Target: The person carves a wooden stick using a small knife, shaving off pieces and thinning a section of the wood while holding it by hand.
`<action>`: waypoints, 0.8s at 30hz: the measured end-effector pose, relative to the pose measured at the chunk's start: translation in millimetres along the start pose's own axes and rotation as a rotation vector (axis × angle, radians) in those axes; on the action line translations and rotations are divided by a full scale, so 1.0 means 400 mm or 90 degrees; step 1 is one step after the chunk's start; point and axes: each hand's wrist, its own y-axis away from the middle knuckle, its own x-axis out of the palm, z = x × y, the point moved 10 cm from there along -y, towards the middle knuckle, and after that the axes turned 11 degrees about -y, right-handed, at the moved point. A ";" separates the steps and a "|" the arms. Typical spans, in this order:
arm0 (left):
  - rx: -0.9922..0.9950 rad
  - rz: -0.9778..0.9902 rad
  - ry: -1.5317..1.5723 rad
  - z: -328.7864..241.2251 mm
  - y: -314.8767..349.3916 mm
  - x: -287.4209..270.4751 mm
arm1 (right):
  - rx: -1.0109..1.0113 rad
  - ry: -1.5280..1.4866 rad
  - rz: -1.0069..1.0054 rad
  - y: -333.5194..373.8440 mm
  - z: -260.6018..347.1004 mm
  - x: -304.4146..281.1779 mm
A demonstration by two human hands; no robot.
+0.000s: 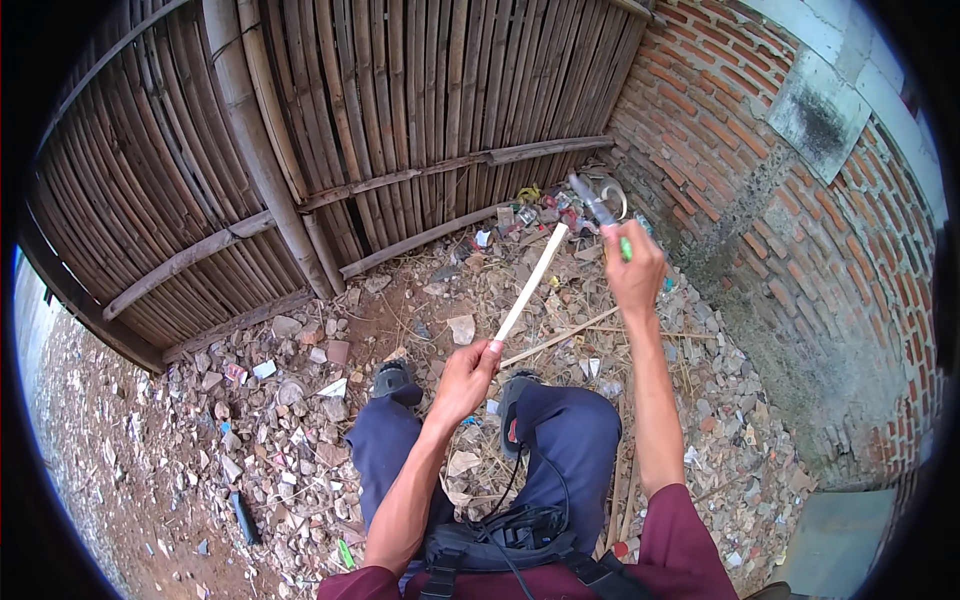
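Note:
My left hand [465,384] is closed around the lower end of a pale, flat wooden strip [532,285], which slants up and to the right. My right hand [636,272], farther forward, grips a knife [591,201] with a green and pink handle. Its blade points up and to the left, near the strip's far tip; whether the two touch I cannot tell. Under my hands, a longer thin stick [560,337] lies across the rubble between my feet and the wall.
A bamboo fence [400,100] stands ahead and to the left, a brick wall [800,250] to the right. Litter [545,210] is heaped in their corner. Stones and scraps cover the ground. A dark, narrow object [243,517] lies at lower left, and a grey panel [835,545] at lower right.

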 end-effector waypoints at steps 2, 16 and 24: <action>-0.009 0.041 0.059 0.002 0.014 -0.008 | 0.029 -0.030 -0.113 -0.091 -0.096 -0.124; 0.005 -0.006 0.131 -0.013 -0.002 -0.037 | 0.568 -0.903 0.228 0.222 0.159 0.197; 0.018 0.063 0.131 -0.028 -0.002 0.002 | 0.516 -0.861 0.192 0.235 0.152 0.227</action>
